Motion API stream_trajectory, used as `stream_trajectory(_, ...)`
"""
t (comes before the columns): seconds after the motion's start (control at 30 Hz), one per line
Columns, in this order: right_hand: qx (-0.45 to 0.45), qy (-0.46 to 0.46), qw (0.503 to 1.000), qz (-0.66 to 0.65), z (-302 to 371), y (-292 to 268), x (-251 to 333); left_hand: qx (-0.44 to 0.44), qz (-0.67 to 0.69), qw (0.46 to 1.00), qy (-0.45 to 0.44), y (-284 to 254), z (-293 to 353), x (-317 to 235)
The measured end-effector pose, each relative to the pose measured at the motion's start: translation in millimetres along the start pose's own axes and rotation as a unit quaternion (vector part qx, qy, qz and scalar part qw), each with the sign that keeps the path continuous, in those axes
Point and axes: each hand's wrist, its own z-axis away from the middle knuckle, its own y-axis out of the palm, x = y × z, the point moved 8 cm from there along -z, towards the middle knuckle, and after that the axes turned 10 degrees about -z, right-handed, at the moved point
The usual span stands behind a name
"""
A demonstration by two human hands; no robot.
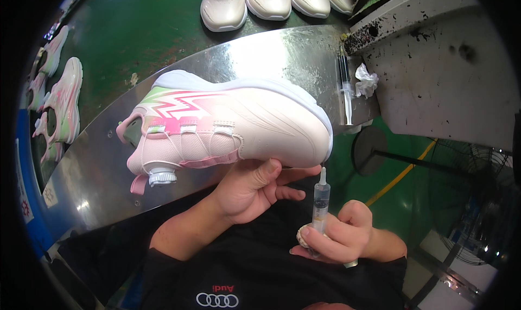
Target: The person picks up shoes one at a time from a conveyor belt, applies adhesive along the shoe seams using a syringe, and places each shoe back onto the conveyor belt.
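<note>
A pale pink and cream sneaker (pixel 271 117) with a white sole is held on its side, its toe to the right and its sole facing away from me. Pink and green zigzag marks cover its side, and a white dial (pixel 163 174) sits at the tongue. My left hand (pixel 247 193) supports it from the near side, thumb against the upper. Upright in my right hand (pixel 347 236) is a clear syringe (pixel 321 201), its tip close to the sole edge at the toe; contact is unclear. A whitish wad (pixel 305 238) is tucked in the same hand.
Several matching sneakers (pixel 223 8) stand along the far edge on a green surface, others (pixel 69 93) at left. Beyond the shoe lies a metal plate (pixel 217 57). Another syringe (pixel 347 95) and crumpled tissue (pixel 366 81) rest beside a stained grey machine housing (pixel 434 76).
</note>
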Motion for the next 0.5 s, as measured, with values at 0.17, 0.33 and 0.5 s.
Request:
stream_trajectory(0.17, 0.004, -0.012, 1.000, 0.024, 0, 0, -1, -0.017, -0.031, 0.999, -0.003, 1, -2, 0)
stream_trajectory(0.33, 0.022, -0.012, 0.999, 0.037, -5, 0, -4, -0.025, -0.001, 1.000, 0.003, 3, -4, -4)
stream_trajectory(0.5, 0.000, -0.041, 0.999, 0.002, -8, -8, 17, -0.046, 0.014, 0.999, 0.002, -3, 13, -4)
